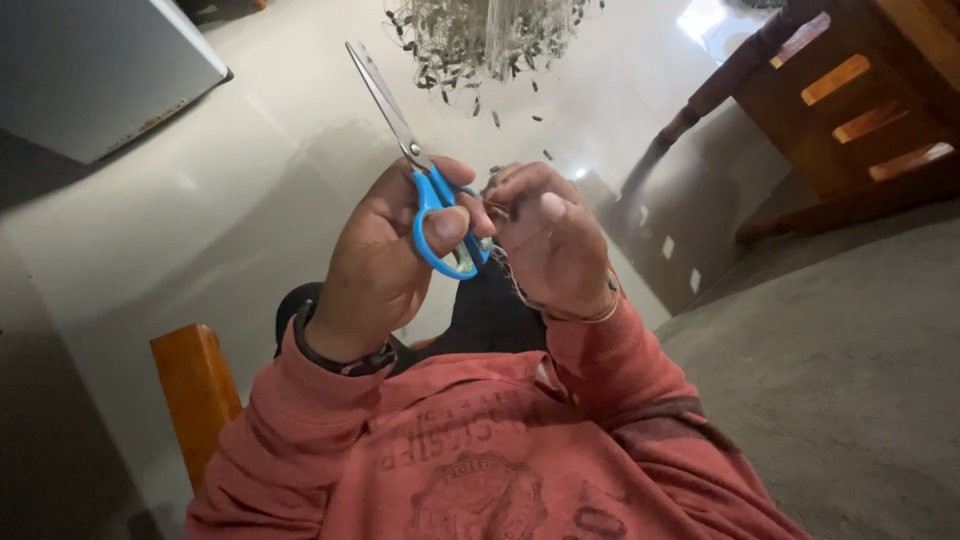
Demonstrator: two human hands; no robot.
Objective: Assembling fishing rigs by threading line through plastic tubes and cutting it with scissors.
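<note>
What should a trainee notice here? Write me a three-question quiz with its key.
1. Which hand grips the blue-handled scissors? A) left hand B) right hand C) both hands
2. True or false: the scissor blades stand wide open.
3. What lies on the pale floor beyond the blade tips?
Key:
1. A. The left hand holds them; the right hand pinches a thin strand.
2. False. The blades look closed and point away from the person.
3. A heap of small clippings.
</note>
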